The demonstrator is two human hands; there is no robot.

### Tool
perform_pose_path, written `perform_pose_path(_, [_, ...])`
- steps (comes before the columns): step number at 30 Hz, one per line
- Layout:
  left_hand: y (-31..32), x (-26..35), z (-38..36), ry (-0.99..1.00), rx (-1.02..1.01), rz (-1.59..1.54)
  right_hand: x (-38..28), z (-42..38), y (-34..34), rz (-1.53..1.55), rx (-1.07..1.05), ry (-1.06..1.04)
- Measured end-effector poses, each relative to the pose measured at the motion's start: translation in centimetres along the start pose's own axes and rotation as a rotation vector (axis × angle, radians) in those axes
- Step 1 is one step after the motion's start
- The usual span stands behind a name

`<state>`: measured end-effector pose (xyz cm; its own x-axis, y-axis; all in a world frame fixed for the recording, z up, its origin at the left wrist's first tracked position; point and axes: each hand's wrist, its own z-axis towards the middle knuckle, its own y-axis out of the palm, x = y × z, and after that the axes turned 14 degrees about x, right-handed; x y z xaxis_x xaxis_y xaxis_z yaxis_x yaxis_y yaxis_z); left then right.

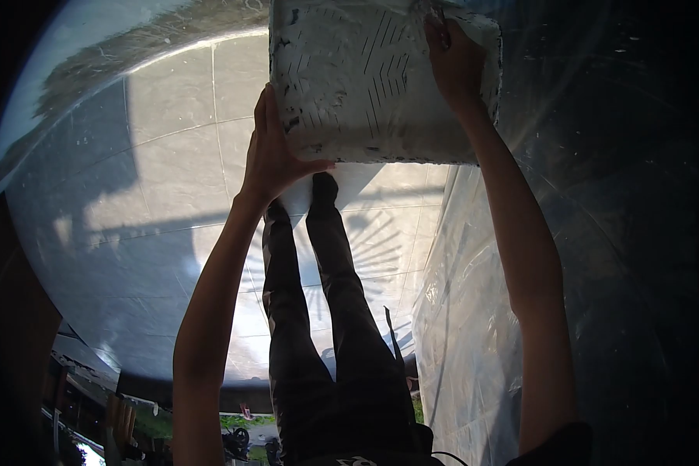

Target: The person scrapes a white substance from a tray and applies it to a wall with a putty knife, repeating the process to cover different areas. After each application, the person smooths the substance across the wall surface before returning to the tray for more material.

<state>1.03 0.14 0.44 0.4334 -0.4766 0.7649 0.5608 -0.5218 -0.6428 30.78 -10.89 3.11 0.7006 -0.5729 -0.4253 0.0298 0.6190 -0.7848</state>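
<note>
A whitish rectangular panel (357, 85) with dark slanted marks and rough, chipped edges fills the top middle of the view. My left hand (274, 151) grips its lower left corner, fingers up along the left edge and thumb along the bottom edge. Over the panel's right side, my right hand (457, 62) is closed round a small thing with a reddish, shiny part at the thumb. The rest of that thing is hidden by my fingers and the shade.
Pale tiled floor (179, 186) with sun patches and shadows lies below. Clear plastic sheeting (474, 311) hangs on the right. My dark-trousered legs (326, 256) stand in the middle. Greenery and clutter (241, 435) show at the bottom edge.
</note>
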Motion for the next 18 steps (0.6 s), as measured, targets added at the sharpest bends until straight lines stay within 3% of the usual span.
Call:
perform_pose_path(6, [0.4, -1.3, -1.9, -0.013, 0.011, -0.13, -1.8, -1.4, -0.5, 0.055, -0.088, -0.092])
perform_pose_path(8, [0.6, -1.4, -2.4, -0.109, -0.013, -0.314, -2.1, -1.7, -0.8, 0.023, -0.167, -0.147])
perform_pose_path(12, [1.3, -1.7, -3.0, -0.128, 0.028, -0.346, -2.8, -3.2, -1.6, -0.023, -0.223, -0.223])
perform_pose_path(14, [1.7, -1.8, -3.2, -0.117, 0.045, -0.353, -3.2, -4.7, -2.1, 0.08, -0.13, -0.35])
perform_pose_path(18, [1.5, -1.6, -3.2, -0.045, 0.061, -0.294, -4.1, -6.7, -3.1, 0.14, -0.165, -0.393])
